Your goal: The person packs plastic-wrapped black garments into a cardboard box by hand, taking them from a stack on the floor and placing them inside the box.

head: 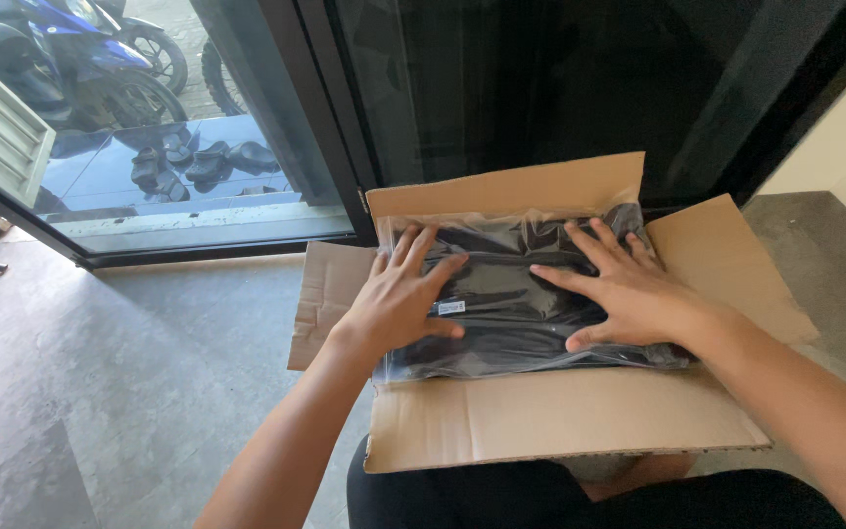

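Flat under both hands (399, 299) (634, 294): bagged garment (516, 294)

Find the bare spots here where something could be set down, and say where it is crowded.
Free: grey floor left of the cardboard box, up to the glass door. Crowded: the box, filled by a black plastic-wrapped bundle under the left hand and right hand.

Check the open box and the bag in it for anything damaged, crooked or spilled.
Nothing stands out. The clear plastic bag of dark contents lies flat in the cardboard box, wrinkled but untorn as far as visible. Left hand and right hand press flat on it. The flaps are open, undamaged.
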